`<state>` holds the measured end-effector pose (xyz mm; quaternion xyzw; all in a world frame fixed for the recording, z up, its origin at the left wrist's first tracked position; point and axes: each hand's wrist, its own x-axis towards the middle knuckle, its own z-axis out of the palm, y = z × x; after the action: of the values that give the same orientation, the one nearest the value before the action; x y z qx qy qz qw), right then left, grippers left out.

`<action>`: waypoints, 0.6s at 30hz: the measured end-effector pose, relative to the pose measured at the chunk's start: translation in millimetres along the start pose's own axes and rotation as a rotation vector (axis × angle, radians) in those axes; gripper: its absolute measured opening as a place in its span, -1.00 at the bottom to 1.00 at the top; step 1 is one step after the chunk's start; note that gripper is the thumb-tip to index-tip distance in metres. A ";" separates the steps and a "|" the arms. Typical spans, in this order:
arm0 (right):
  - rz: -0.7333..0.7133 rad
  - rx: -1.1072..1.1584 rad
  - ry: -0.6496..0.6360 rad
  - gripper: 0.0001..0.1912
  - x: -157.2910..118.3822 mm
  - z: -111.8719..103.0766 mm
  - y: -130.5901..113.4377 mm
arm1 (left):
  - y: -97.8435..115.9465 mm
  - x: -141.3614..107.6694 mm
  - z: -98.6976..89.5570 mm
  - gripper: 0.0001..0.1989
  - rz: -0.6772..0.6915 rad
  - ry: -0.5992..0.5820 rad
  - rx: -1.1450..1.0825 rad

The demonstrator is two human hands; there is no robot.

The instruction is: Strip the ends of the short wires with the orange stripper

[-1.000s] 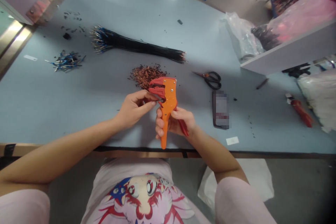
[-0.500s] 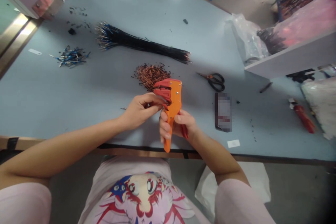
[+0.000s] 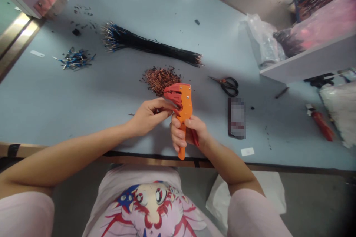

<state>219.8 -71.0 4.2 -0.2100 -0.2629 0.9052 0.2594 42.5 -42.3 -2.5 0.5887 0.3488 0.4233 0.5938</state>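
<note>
My right hand (image 3: 191,131) is wrapped round the handles of an orange and red wire stripper (image 3: 185,103), held upright over the front of the table. The stripper's red jaws point left and look nearly closed. My left hand (image 3: 148,116) is closed in a pinch, its fingertips at the red part just below the jaws. Whatever lies between those fingers is too small and hidden to make out. Right behind the jaws is a pile of short copper-coloured and black scraps (image 3: 160,79). Farther back lies a bundle of black wires (image 3: 155,48) with bare copper ends on the right.
Scissors (image 3: 229,86) and a dark phone-like object (image 3: 237,118), partly blurred, lie on the right. A small heap of blue-and-metal pieces (image 3: 76,59) sits at left. Farther right are a red-handled tool (image 3: 321,124), a pen (image 3: 282,92) and a raised shelf (image 3: 306,57) bearing plastic bags.
My right hand has squeezed the stripper: the orange handle has swung right towards the red one, and the jaws have drawn together. My left hand has hardly moved.
</note>
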 end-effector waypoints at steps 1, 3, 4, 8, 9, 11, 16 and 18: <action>0.000 0.002 -0.003 -0.68 0.0 0.2 0.1 | 0.1 0.0 0.0 -0.86 -0.001 0.000 -0.001; -0.004 0.008 -0.009 -0.69 -0.1 0.7 0.7 | 0.1 0.1 0.0 -0.85 -0.003 0.000 -0.002; -0.007 0.012 -0.013 -0.70 -0.1 1.0 1.1 | 0.1 0.2 0.0 -0.85 -0.002 -0.001 -0.002; -0.010 0.019 0.006 -0.71 -0.1 2.5 2.7 | -0.5 0.5 0.3 -0.83 -0.003 0.004 0.006; -0.005 0.018 0.012 -0.70 0.0 3.0 2.9 | -0.8 0.5 0.3 -0.83 -0.001 0.003 0.005; 0.001 0.014 0.020 -0.67 0.1 4.3 3.3 | -1.3 0.4 0.3 -0.84 0.000 0.003 -0.001; 0.000 0.008 0.060 -0.63 0.2 8.1 4.0 | -1.0 0.6 0.5 -0.86 0.002 -0.005 -0.018; 0.002 0.015 0.063 -0.62 0.6 8.7 4.1 | -0.9 0.7 0.9 -0.86 0.002 -0.010 -0.024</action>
<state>213.4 -76.8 8.4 -0.2367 -0.2478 0.9004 0.2682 43.7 -42.0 -3.3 0.5840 0.3401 0.4251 0.6021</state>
